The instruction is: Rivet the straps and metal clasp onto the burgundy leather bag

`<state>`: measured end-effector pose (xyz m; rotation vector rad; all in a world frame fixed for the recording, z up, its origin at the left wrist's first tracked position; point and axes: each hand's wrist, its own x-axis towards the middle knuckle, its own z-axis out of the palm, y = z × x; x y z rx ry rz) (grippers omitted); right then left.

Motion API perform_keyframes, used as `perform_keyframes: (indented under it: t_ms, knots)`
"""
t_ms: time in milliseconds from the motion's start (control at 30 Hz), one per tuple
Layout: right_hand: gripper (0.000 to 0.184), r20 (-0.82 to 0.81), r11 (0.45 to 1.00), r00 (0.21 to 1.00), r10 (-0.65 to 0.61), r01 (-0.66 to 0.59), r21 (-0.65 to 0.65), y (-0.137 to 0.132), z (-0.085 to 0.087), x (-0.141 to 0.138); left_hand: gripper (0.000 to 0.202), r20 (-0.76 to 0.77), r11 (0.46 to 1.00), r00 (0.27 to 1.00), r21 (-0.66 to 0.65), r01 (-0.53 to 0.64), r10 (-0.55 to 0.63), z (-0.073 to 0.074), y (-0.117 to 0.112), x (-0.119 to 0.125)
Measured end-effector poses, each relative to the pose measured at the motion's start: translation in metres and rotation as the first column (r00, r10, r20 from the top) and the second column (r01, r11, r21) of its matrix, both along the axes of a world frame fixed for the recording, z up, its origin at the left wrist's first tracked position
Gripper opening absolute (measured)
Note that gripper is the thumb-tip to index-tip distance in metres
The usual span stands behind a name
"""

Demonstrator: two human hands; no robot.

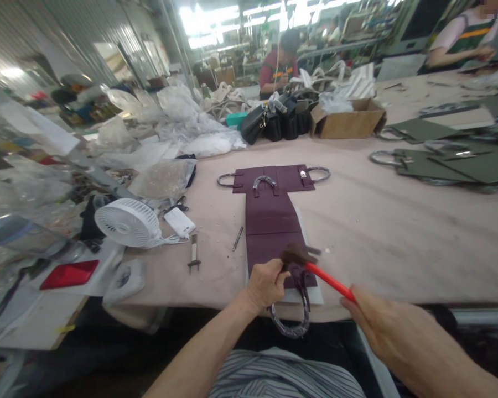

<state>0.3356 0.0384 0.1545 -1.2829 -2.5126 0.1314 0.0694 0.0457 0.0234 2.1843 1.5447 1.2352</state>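
Observation:
My right hand [382, 315] is wrapped round the red handle of a hammer [330, 279]. The hammer's dark head is over the near end of a maroon leather bag panel [271, 218], close beside my left hand [268, 284]. The fingers of my left hand are closed in a pinch at that end; what they grip is hidden. A plastic-wrapped bag handle [290, 331] hangs past the table edge below them. Flat on the table lies another maroon panel [288, 178], with wrapped handles at both ends. White paper [301, 296] shows under the near panel.
Left on the table are a metal punch [238, 239], a pronged tool [194, 254], a white fan [128, 222], a power bank [179, 222] and a red pouch [69, 275]. Green bag panels [460, 160] lie right. Black bags [274, 121] and a cardboard box [348, 121] stand behind; people work beyond.

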Motion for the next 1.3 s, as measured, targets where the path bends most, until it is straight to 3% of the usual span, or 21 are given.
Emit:
perform_keyframes:
  t_ms: [100,200,300,400,467,567,667,733,800,833,867,900,967,1000,1067,1133,1167,1233,1300]
  knots:
    - [0.049,-0.034,0.980,0.997,-0.068,0.060,-0.190,0.006,-0.008,0.002,0.008,0.005,1.000,1.000,-0.016,0.008,-0.008,0.001,-0.001,0.000]
    - [0.050,-0.085,0.873,0.966,-0.244,0.181,-0.452,0.026,-0.026,0.011,0.010,0.028,0.999,1.000,-0.038,0.015,-0.014,0.001,-0.002,0.001]
    - [0.046,-0.013,0.783,0.937,-0.350,0.284,-0.554,0.051,-0.061,0.019,0.011,0.051,0.998,0.998,-0.057,0.025,-0.022,0.004,-0.002,0.001]
    - [0.045,0.074,0.807,0.911,-0.405,0.394,-0.441,0.064,-0.092,0.015,0.010,0.072,0.994,0.997,-0.103,0.030,-0.023,0.008,-0.003,-0.002]
    - [0.048,0.008,0.886,0.924,-0.382,0.369,-0.280,0.061,-0.103,0.001,0.012,0.079,0.991,0.997,-0.130,0.038,-0.028,0.011,-0.005,-0.004]
    - [0.049,-0.189,0.987,0.969,-0.161,0.159,-0.024,0.044,-0.108,-0.036,0.016,0.094,0.983,0.994,-0.171,0.068,-0.052,0.013,-0.006,-0.004]
    - [0.041,-0.231,0.999,0.973,0.013,-0.024,-0.044,0.024,-0.115,-0.072,0.015,0.223,0.961,0.975,-0.267,0.065,-0.004,0.013,-0.003,0.000]
    - [0.041,-0.209,0.996,0.978,0.009,-0.028,-0.090,0.015,-0.123,-0.085,0.018,0.473,0.929,0.862,-0.369,0.005,0.183,0.015,0.002,-0.003]
    - [0.043,-0.214,0.994,0.977,-0.009,-0.014,-0.104,0.011,-0.129,-0.088,0.027,0.680,0.883,0.613,-0.465,-0.062,0.402,0.020,0.009,-0.016]
    - [0.044,-0.225,0.994,0.974,-0.005,-0.019,-0.107,0.011,-0.131,-0.087,0.031,0.712,0.858,0.515,-0.505,-0.098,0.477,0.024,0.012,-0.027]
    - [0.044,-0.236,0.993,0.972,0.002,-0.029,-0.111,0.011,-0.132,-0.085,0.033,0.691,0.834,0.494,-0.533,-0.144,0.527,0.028,0.015,-0.042]
    - [0.044,-0.246,0.993,0.969,0.008,-0.037,-0.113,0.012,-0.133,-0.083,0.033,0.611,0.803,0.552,-0.561,-0.204,0.567,0.033,0.017,-0.058]
    - [0.044,-0.261,0.992,0.965,0.008,-0.040,-0.118,0.013,-0.132,-0.081,0.028,0.273,0.714,0.728,-0.573,-0.402,0.629,0.040,0.020,-0.092]
    - [0.043,-0.265,0.992,0.964,0.003,-0.036,-0.121,0.013,-0.132,-0.081,0.025,0.050,0.663,0.775,-0.553,-0.504,0.630,0.043,0.020,-0.107]
    - [0.043,-0.271,0.992,0.962,-0.007,-0.028,-0.127,0.013,-0.132,-0.082,0.024,-0.362,0.563,0.746,-0.496,-0.661,0.558,0.046,0.020,-0.129]
    - [0.043,-0.278,0.992,0.961,-0.009,-0.026,-0.123,0.013,-0.133,-0.082,0.026,-0.623,0.492,0.650,-0.441,-0.751,0.435,0.046,0.020,-0.138]
    - [0.043,-0.279,0.992,0.960,-0.007,-0.028,-0.120,0.013,-0.134,-0.082,0.028,-0.695,0.480,0.605,-0.408,-0.777,0.388,0.045,0.020,-0.139]
    - [0.043,-0.280,0.994,0.960,0.002,-0.033,-0.105,0.013,-0.135,-0.081,0.031,-0.753,0.517,0.555,-0.336,-0.787,0.355,0.044,0.022,-0.133]
    - [0.043,-0.277,0.996,0.961,0.010,-0.034,-0.080,0.013,-0.137,-0.081,0.031,-0.725,0.580,0.587,-0.320,-0.749,0.359,0.045,0.027,-0.122]
